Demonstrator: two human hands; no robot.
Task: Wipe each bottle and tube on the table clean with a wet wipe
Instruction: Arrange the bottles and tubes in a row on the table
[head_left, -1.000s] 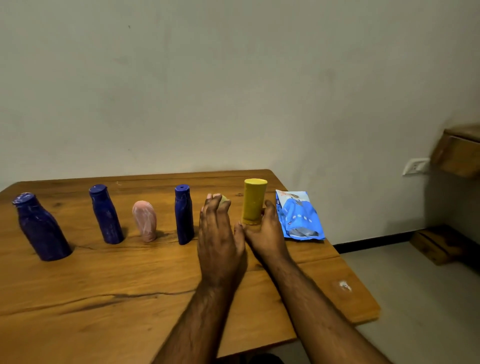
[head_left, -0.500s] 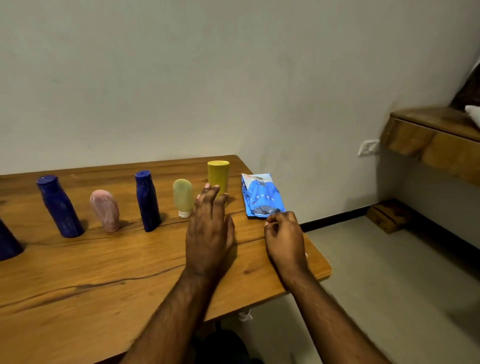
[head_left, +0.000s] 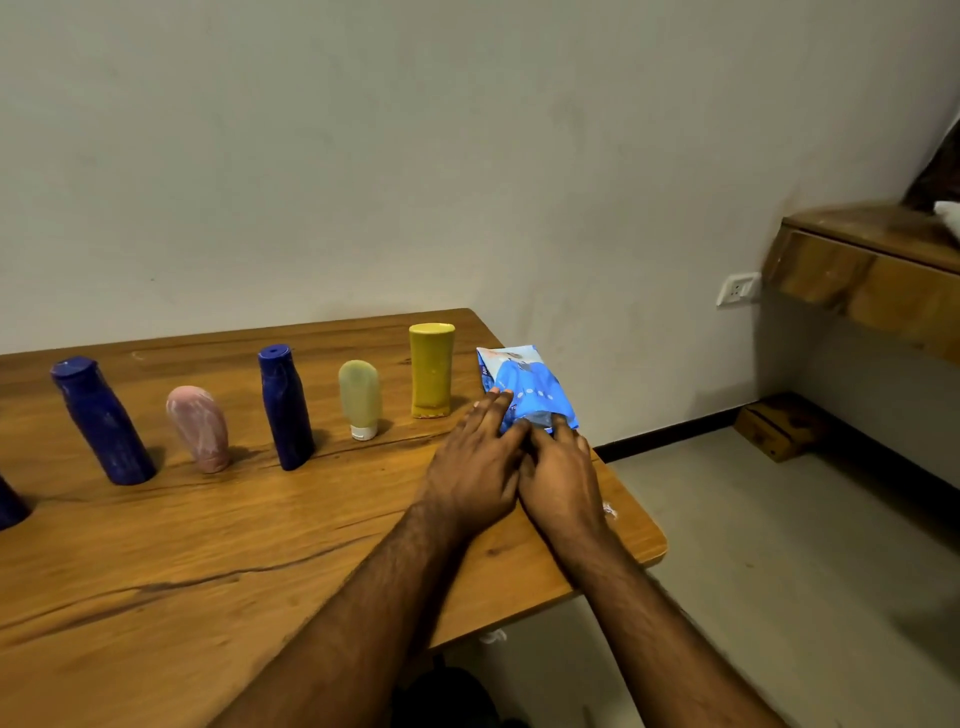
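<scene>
My left hand (head_left: 475, 470) rests flat, fingers straight, on the wipes pack (head_left: 524, 382); right hand (head_left: 563, 475) touches its near end, grip unclear. Hands touch.

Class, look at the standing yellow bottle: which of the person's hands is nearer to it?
Left. The left hand lies just right of the yellow bottle, fingers on the blue wet-wipe pack. The right hand sits beyond it, farther from the bottle.
</scene>
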